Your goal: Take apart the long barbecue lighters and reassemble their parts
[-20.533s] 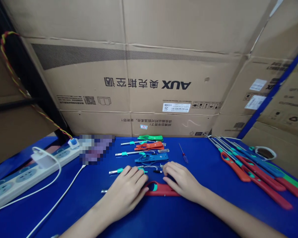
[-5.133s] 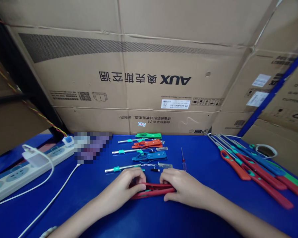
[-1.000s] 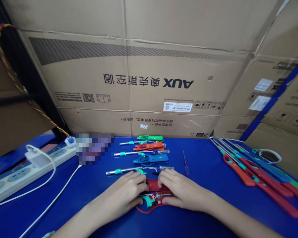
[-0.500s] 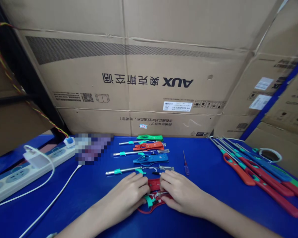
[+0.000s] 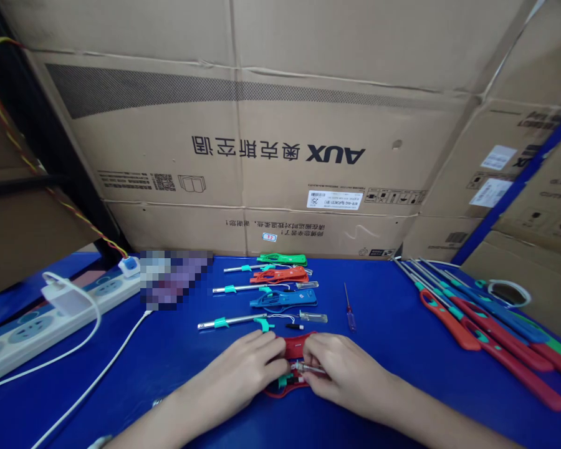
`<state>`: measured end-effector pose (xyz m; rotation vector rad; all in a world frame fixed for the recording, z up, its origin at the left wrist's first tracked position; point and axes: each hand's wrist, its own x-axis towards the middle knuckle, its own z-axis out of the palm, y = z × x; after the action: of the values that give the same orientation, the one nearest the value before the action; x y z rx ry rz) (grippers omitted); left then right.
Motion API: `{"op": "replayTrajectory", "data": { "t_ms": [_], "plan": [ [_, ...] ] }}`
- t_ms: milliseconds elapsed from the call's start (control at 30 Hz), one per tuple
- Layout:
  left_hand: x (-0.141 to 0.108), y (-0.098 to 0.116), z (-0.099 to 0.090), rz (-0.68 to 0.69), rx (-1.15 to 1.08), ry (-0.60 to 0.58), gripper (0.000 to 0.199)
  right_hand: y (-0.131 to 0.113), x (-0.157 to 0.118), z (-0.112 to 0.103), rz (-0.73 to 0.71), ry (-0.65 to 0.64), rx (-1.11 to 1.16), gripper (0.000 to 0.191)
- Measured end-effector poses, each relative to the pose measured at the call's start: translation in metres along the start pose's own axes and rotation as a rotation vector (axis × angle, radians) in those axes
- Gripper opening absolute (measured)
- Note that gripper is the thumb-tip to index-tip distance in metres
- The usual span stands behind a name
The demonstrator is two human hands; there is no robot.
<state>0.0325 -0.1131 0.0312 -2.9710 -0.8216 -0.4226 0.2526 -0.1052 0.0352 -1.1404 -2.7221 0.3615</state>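
Note:
My left hand (image 5: 260, 360) has its fingers curled down on a red lighter casing half (image 5: 287, 391) close to the table's front. Under those fingers a teal trigger (image 5: 284, 380) and thin wires partly show. Opposite it, my right hand (image 5: 339, 365) pinches a clear fuel tank (image 5: 314, 368) lying over the same casing. A second red casing half (image 5: 295, 347) lies just behind, between the two hands. A black igniter piece (image 5: 293, 326) rests beyond the fingers, near another clear tank (image 5: 313, 317). Fingertips of both hands are partly hidden.
Behind lie blue (image 5: 285, 300), orange (image 5: 280, 274) and green (image 5: 282, 259) casings with metal tubes. A screwdriver (image 5: 350, 318) sits to the right. Several long lighters (image 5: 509, 362) are piled at far right. A power strip (image 5: 32, 330) runs along the left; cardboard (image 5: 262, 187) stands behind.
My left hand has shifted slightly right and down over the teal trigger. My right hand has drawn back from the black igniter piece, and its fingers are lower, by the clear tank.

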Motion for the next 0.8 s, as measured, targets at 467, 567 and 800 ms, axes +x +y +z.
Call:
{"op": "replayTrajectory", "data": {
  "t_ms": [467, 567, 800],
  "plan": [
    [0.001, -0.005, -0.01, -0.058, -0.174, -0.11, 0.016, -0.012, 0.0, -0.001, -0.041, -0.059, -0.241, 0.007],
    [0.001, -0.006, -0.011, -0.06, -0.226, -0.106, 0.019, -0.014, 0.001, 0.0, -0.039, -0.058, -0.272, 0.007],
    [-0.001, -0.01, -0.028, -0.098, -0.31, -0.075, 0.02, -0.012, 0.001, 0.003, -0.055, -0.034, -0.327, 0.007]
  ]
}}
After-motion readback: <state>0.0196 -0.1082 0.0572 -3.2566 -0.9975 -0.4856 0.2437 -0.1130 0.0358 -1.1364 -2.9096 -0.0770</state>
